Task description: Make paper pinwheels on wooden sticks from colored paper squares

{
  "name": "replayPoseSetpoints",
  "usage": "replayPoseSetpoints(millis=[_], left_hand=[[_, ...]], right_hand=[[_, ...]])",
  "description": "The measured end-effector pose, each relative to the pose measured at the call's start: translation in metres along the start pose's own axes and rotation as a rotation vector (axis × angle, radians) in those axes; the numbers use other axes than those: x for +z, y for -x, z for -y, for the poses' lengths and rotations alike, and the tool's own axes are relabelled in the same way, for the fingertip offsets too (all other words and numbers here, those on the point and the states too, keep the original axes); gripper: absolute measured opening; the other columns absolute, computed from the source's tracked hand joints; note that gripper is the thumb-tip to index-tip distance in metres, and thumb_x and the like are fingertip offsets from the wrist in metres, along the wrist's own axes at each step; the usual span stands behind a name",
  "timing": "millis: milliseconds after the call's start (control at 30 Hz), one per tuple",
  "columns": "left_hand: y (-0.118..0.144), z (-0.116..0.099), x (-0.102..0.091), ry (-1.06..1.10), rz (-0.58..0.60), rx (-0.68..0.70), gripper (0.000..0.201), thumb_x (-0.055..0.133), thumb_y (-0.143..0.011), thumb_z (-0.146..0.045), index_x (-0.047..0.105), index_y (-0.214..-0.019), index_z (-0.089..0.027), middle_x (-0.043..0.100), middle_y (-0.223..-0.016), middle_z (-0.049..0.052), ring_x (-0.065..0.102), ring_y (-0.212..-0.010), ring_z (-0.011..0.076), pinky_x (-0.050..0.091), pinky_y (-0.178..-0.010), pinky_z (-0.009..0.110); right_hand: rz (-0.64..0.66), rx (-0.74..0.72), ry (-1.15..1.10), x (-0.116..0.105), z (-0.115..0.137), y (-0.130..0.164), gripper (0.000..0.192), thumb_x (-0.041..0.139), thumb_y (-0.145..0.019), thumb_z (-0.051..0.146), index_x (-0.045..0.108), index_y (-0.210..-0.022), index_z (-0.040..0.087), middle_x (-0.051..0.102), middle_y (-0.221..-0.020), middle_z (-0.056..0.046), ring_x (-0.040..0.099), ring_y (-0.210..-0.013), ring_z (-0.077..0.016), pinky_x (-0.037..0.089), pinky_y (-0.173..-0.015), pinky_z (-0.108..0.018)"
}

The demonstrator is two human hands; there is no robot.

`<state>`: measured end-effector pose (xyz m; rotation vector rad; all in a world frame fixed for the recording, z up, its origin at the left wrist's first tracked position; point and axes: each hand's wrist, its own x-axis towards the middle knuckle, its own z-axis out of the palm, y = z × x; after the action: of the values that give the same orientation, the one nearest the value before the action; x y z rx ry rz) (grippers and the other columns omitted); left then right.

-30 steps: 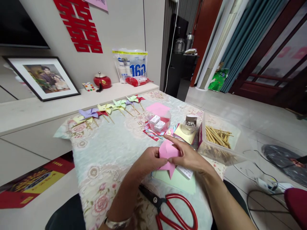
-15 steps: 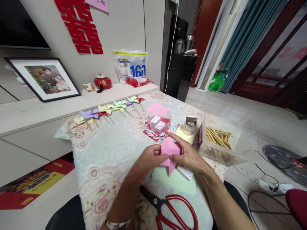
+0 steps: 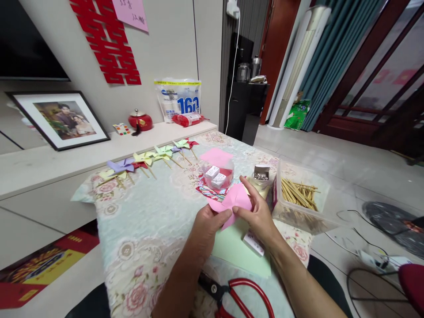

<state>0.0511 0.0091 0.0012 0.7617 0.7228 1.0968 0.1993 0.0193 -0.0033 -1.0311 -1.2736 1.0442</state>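
Both hands hold a pink paper pinwheel piece (image 3: 232,202) above the table's near middle. My left hand (image 3: 208,223) pinches its lower left edge. My right hand (image 3: 256,211) grips its right side, fingers curled over the folded flaps. Under the hands lies a light green paper sheet (image 3: 236,251). Red-handled scissors (image 3: 243,296) lie at the near edge, close to my forearms.
A row of finished paper pinwheels on sticks (image 3: 149,157) lies along the far edge of the floral tablecloth (image 3: 145,221). A clear tub with small white boxes (image 3: 217,174), a jar of pins (image 3: 261,174) and a clear box of wooden sticks (image 3: 298,194) stand beyond my hands.
The hands have lifted the pink paper slightly and turned it, with its flaps now spread wider. The camera has tilted upward a little.
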Motion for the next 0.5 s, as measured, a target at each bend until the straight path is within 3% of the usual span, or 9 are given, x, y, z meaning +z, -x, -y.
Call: replayPoseSetpoints(millis=[200,367,500], left_hand=[[-0.0021,0.0039,0.0012,0.031,-0.053,0.009,0.038,0.083,-0.068,-0.027,0.074,-0.102,-0.012,0.078,-0.092,0.009,0.071,-0.085,0.0236,0.053,-0.08,0.032],[-0.0027,0.0036,-0.0028,0.024,-0.072,-0.001,0.035,0.084,-0.066,-0.027,0.075,-0.097,-0.011,0.078,-0.086,0.008,0.071,-0.077,0.0228,0.054,-0.074,0.031],[-0.0028,0.0009,-0.0071,0.034,-0.062,-0.037,0.034,0.082,-0.066,-0.026,0.075,-0.097,-0.011,0.078,-0.08,0.008,0.071,-0.076,0.0246,0.053,-0.07,0.032]], right_hand=[[0.034,0.042,-0.06,0.0077,0.0038,0.0022,0.085,0.071,-0.072,0.018,0.039,-0.151,0.021,0.059,-0.14,-0.01,0.065,-0.11,-0.0261,0.052,-0.093,-0.039],[0.031,0.064,-0.108,0.0084,0.0042,0.0027,0.08,0.076,-0.07,0.022,0.047,-0.144,0.02,0.055,-0.145,-0.011,0.058,-0.123,-0.0277,0.047,-0.099,-0.038],[0.125,0.134,-0.243,0.0041,0.0039,0.0022,0.08,0.077,-0.075,0.027,0.043,-0.146,0.021,0.071,-0.111,-0.007,0.067,-0.094,-0.021,0.052,-0.079,-0.032]])
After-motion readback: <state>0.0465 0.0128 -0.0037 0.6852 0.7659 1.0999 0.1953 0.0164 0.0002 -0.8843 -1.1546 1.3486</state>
